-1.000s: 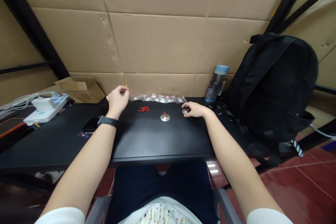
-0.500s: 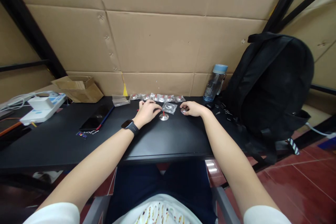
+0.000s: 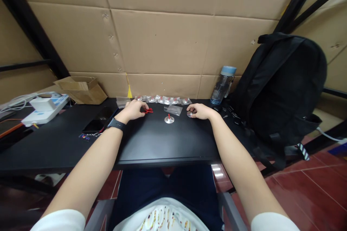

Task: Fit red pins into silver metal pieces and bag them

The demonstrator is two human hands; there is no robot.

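My left hand (image 3: 135, 109) is at a small pile of red plastic pieces (image 3: 149, 110), with its thumb and fingers apart beside them. My right hand (image 3: 200, 111) rests on the table with its fingers closed on a silver disc (image 3: 190, 114), partly hidden by the fingers. Between the hands stands a silver spinning top (image 3: 169, 119) with a red stem pointing up. Just behind it lies a clear plastic bag (image 3: 173, 110). Along the back wall runs a row of several bagged tops (image 3: 167, 100) showing red parts.
On the left are an open brown paper box (image 3: 88, 92), a phone (image 3: 97, 122) with a keychain, and a white power strip (image 3: 45, 110). A water bottle (image 3: 222, 86) and a black backpack (image 3: 282, 90) stand at the right. Cardboard (image 3: 162, 43) closes the back.
My left hand has moved left from the spinning top to the red pieces, uncovering them. The clear bag has shifted its shape slightly. My right hand stays on the disc.
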